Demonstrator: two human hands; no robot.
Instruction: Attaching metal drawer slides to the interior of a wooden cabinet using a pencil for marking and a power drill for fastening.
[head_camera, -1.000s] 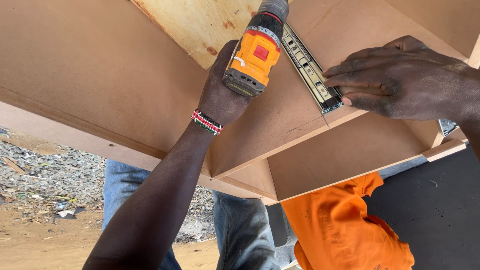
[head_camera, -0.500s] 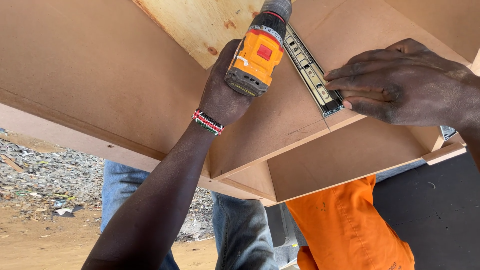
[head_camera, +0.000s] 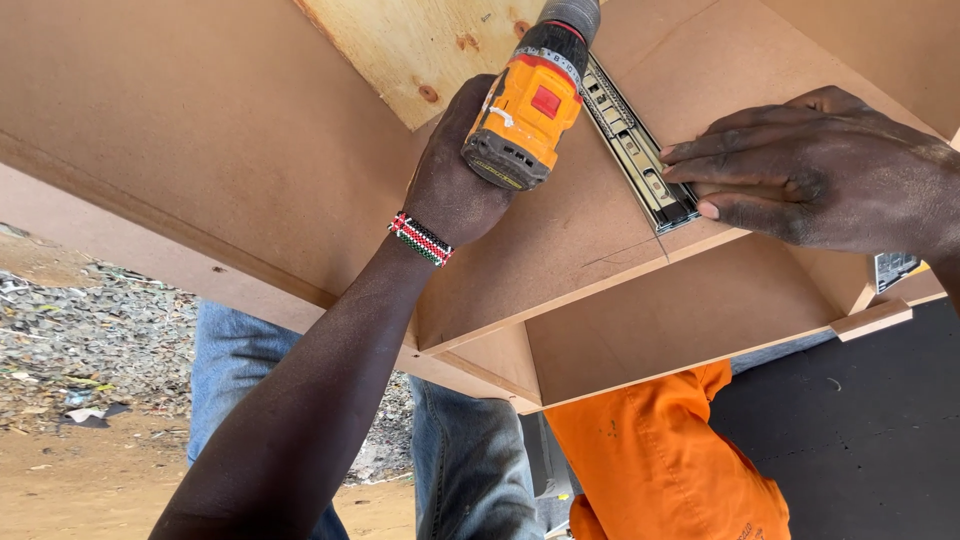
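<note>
My left hand (head_camera: 455, 180) grips an orange and black cordless drill (head_camera: 525, 105), whose nose points up and away at the top edge of the view, against a metal drawer slide (head_camera: 640, 165). The slide lies diagonally on a brown fibreboard panel (head_camera: 560, 250) of a cabinet carcass. My right hand (head_camera: 810, 170) rests flat on the panel, its fingertips pressing the lower end of the slide. A beaded bracelet (head_camera: 420, 238) circles my left wrist. The drill's bit is out of view.
A pale plywood sheet (head_camera: 420, 50) lies behind the drill. A large fibreboard side (head_camera: 180, 130) spans the left. Below the carcass are blue jeans (head_camera: 460, 460) and an orange garment (head_camera: 670, 460). Gravel and dirt ground (head_camera: 80, 400) lies at left, a dark surface (head_camera: 870, 430) at right.
</note>
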